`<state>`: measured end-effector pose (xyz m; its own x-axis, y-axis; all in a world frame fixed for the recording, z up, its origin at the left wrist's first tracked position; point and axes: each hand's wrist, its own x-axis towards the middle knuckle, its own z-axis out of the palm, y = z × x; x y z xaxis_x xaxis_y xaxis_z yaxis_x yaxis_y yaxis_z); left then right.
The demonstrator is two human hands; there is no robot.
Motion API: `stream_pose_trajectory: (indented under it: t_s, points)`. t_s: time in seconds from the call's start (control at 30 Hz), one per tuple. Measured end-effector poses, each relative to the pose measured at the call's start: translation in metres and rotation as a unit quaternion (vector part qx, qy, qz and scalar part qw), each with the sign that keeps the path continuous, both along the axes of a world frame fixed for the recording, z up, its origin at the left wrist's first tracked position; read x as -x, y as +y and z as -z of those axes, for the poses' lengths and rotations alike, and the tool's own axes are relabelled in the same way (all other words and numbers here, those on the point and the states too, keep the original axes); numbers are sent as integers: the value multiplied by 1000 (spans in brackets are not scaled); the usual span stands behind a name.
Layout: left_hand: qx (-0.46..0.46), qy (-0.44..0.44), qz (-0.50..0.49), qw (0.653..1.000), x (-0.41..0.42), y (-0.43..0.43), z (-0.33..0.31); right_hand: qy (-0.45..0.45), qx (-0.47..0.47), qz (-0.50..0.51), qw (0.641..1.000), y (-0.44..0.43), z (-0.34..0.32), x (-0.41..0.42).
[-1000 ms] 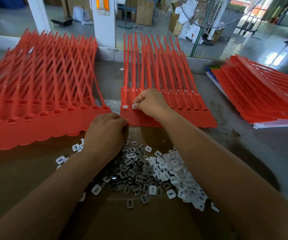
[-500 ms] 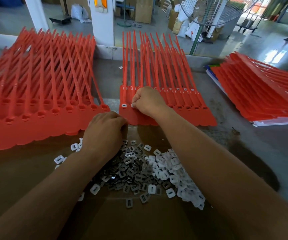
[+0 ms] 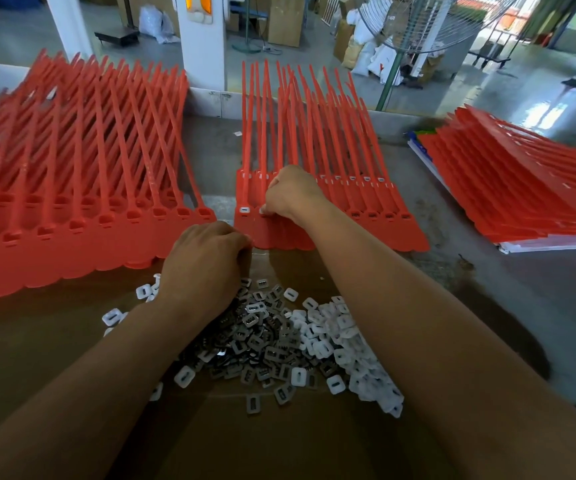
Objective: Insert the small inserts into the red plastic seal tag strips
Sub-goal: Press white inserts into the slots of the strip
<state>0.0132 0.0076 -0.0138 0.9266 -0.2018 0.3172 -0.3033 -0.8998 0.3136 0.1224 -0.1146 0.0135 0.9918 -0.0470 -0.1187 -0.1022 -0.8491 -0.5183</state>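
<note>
At the centre of the head view, just far of the cardboard sheet: the middle strip sheet, red, tags joined side by side, tails running away to the far side. One seated insert, white, sits in the leftmost socket. Right hand: fingers curled, tips pinching a second insert down at the next socket, just right of the seated one. Left hand: knuckles up, fingers curled under, at the sheet's near edge; whether it holds anything cannot be told. Loose inserts: white and grey, heaped on the cardboard near of the sheet, between the forearms. Judged light, hard, slick and easily flicked away, they are best pinched by their short edges. Strips judged whippy in the tails and stiffer at the socket heads, so press there. Left stack and right stack of red strips lie apart on either side.
</note>
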Motion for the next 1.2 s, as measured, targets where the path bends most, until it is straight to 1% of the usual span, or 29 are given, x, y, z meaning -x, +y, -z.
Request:
stream_pose_trajectory:
  t_s: [0.1, 0.3, 0.43, 0.5, 0.57, 0.63, 0.73, 0.93, 1.1, 1.2]
  points:
    - [2, -2, 7, 1000, -1, 0, 0, -5, 28, -5, 1000, 2, 1, -3]
    - [4, -4, 8, 1000, 0, 0, -1, -15, -3, -5, 1000, -2, 4, -1]
    - [5, -4, 8, 1000, 0, 0, -1, -34, 7, -32, 999, -5, 5, 10]
    - [4, -3, 10, 1000, -1, 0, 0, -34, -19, -43, 998, -9, -2, 17]
    - [6, -5, 12, 1000, 0, 0, 0, -6, -71, -60, 996, -15, -13, 29]
    - [9, -11, 12, 1000, 0, 0, 0, 4, -91, -92, 992, -22, -25, 44]
    - [6, -18, 16, 1000, -1, 1, 1, -11, -29, -150, 988, -33, -34, 67]
    - [-5, -18, 10, 1000, -3, 2, 3, 7, 26, -226, 974, -52, -38, 105]
    - [1, -11, 6, 1000, -4, 3, 4, 33, 12, -224, 974, -61, -38, 117]
    - [-3, -9, 4, 1000, -4, 3, 4, 36, 26, -244, 969, -57, -31, 123]
